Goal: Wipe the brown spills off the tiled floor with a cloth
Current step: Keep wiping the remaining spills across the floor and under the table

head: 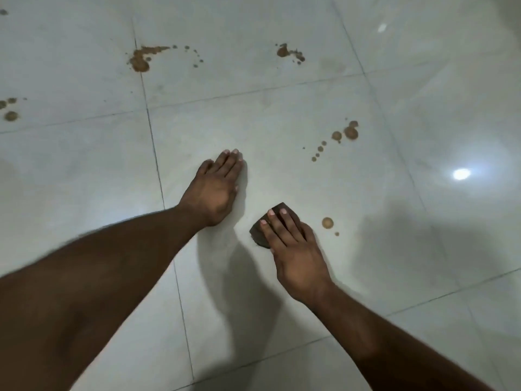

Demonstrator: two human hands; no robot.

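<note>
Pale glossy tiled floor (282, 114), thin dark grout lines, bright light glare well right of the fingers. Left hand (214, 190) flat on the tile, fingers straight. Right hand (293, 249) pressing a dark brown cloth (260, 232) onto the floor under straight fingers. Round brown drop (327, 223) just right of the right fingers. Trail of drops (338, 136) beyond them, up and right. Larger splashes (141, 59) far beyond the left fingers; another (287, 52) farther right; spots (10, 111) at the left edge.
</note>
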